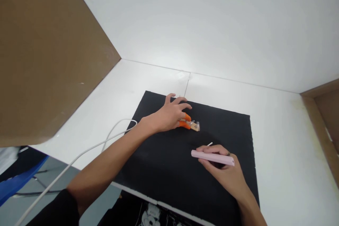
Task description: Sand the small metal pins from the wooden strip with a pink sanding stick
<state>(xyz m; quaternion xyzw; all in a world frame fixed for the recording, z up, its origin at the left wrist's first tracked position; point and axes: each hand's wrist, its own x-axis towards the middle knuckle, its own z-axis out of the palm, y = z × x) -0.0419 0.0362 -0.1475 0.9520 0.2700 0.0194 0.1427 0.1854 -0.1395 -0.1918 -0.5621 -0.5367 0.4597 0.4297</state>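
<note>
My left hand (169,114) reaches out over the black mat (159,169) and curls round a small tool with orange handles (186,123), whose pale tip points right. My right hand (225,173) is nearer to me, on the mat's right part, and grips a flat pink device (212,157) held level. A short white stick (209,144) pokes up just behind the fingers of that hand.
The mat lies on a white table (278,148) set against a white wall. A brown board (47,53) stands at the left and a brown frame (323,127) at the right. A white cable (79,157) runs from the lower left towards the mat's far left corner.
</note>
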